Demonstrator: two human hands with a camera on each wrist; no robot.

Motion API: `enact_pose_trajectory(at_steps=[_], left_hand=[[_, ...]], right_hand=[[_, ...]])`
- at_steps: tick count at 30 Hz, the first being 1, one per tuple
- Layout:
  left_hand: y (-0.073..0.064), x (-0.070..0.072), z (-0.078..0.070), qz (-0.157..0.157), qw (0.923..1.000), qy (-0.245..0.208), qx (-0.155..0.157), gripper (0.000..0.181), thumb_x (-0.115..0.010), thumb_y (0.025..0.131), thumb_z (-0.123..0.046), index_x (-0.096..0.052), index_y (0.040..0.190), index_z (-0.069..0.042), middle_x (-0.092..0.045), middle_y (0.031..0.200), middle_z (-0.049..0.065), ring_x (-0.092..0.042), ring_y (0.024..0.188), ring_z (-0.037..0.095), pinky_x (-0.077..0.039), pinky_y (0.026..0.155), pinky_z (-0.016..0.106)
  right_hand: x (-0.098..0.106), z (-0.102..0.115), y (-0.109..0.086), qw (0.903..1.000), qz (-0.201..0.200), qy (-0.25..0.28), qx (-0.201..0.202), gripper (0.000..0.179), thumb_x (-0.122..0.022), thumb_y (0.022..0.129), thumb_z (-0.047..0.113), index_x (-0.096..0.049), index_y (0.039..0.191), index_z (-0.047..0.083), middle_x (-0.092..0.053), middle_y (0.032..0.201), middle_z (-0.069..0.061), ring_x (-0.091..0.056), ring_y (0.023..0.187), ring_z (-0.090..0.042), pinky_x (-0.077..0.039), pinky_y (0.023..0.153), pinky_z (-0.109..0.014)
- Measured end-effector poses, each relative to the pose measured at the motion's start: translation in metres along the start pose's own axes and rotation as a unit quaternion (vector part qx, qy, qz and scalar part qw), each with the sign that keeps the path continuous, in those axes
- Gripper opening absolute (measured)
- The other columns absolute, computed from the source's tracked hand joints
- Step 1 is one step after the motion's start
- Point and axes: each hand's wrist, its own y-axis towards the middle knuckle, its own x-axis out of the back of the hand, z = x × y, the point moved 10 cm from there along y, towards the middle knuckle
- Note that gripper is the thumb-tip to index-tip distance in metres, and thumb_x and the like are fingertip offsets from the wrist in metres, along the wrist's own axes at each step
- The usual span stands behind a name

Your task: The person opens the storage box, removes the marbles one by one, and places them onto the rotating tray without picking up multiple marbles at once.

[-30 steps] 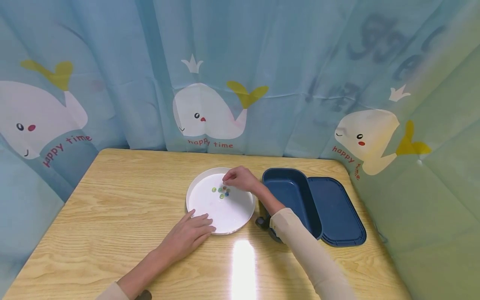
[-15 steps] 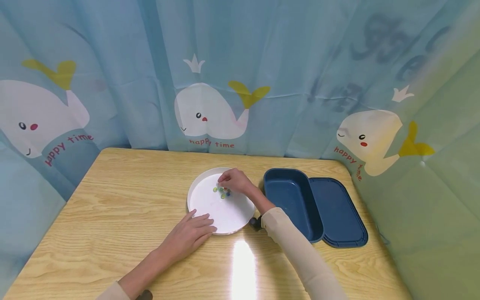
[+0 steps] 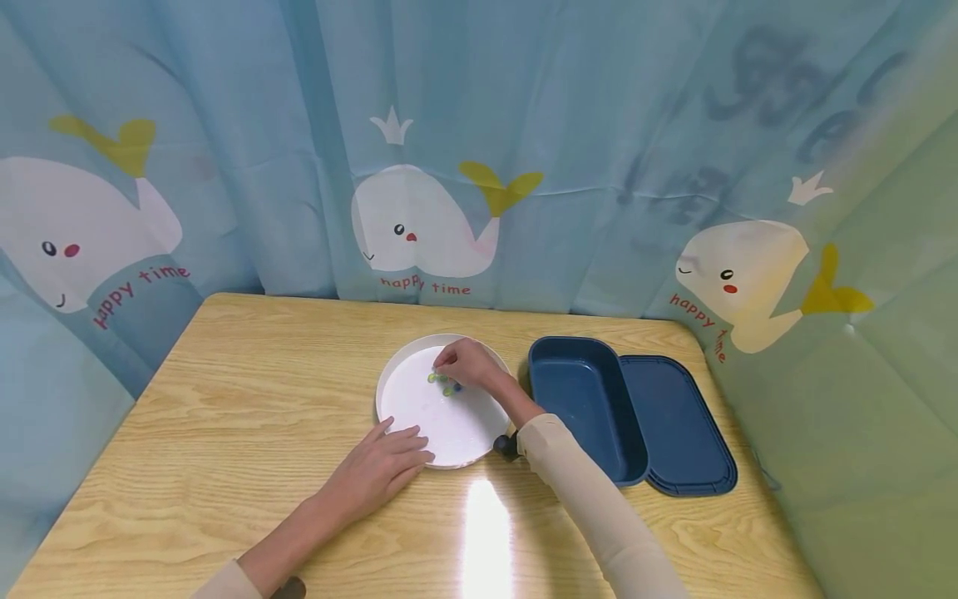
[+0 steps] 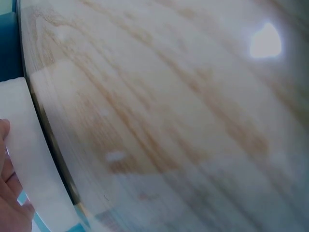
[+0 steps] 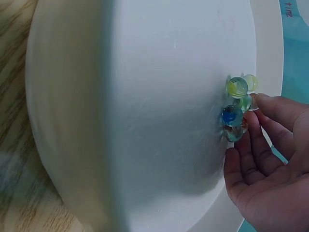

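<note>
Several glass marbles (image 5: 237, 87) lie clustered inside a round white tray (image 3: 412, 424) with a raised rim; they show green, yellow, blue and reddish swirls. My right hand (image 3: 470, 364) reaches over the tray's far part. In the right wrist view its thumb and fingertips pinch a small clear brownish marble (image 5: 254, 101) at the cluster's edge, partly hidden by the thumb. The other fingers curl close beside the cluster. My left hand (image 3: 374, 466) rests with spread fingers on the tray's near left rim; in the left wrist view, fingertips (image 4: 5, 128) touch that rim.
Right of the tray stands a deep dark blue box (image 3: 580, 399) without its cover. A flat blue lid (image 3: 681, 424) lies against its right side. All sit on a wooden table (image 3: 262, 374), with a whale-print curtain (image 3: 599, 125) hanging behind and at the sides.
The right hand has shifted slightly left and down over the marbles, its fingertips closing in on them. The left hand stays on the rim.
</note>
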Motion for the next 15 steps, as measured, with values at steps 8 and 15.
enact_pose_trajectory(at_steps=[8, 15], left_hand=[[0.0003, -0.0001, 0.0005, 0.0, 1.0, 0.007, -0.002, 0.021, -0.071, 0.09, -0.015, -0.075, 0.11, -0.014, -0.071, 0.118, 0.006, -0.063, 0.118, 0.027, -0.04, 0.105, 0.061], [0.0004, -0.0006, -0.0001, 0.002, 1.0, 0.004, 0.001, 0.02, -0.07, 0.09, -0.014, -0.075, 0.11, -0.014, -0.071, 0.118, 0.006, -0.063, 0.118, 0.027, -0.039, 0.104, 0.061]], right_hand=[[0.0001, 0.0013, -0.0008, 1.0, 0.003, -0.003, -0.003, 0.01, -0.068, 0.094, 0.01, -0.078, 0.096, 0.007, -0.071, 0.087, 0.0, -0.056, 0.064, -0.01, -0.046, 0.056, -0.021], [-0.0019, -0.0014, 0.0002, 1.0, 0.003, 0.003, -0.007, 0.009, -0.069, 0.094, 0.01, -0.077, 0.095, 0.007, -0.071, 0.085, 0.0, -0.055, 0.061, -0.009, -0.045, 0.054, -0.02]])
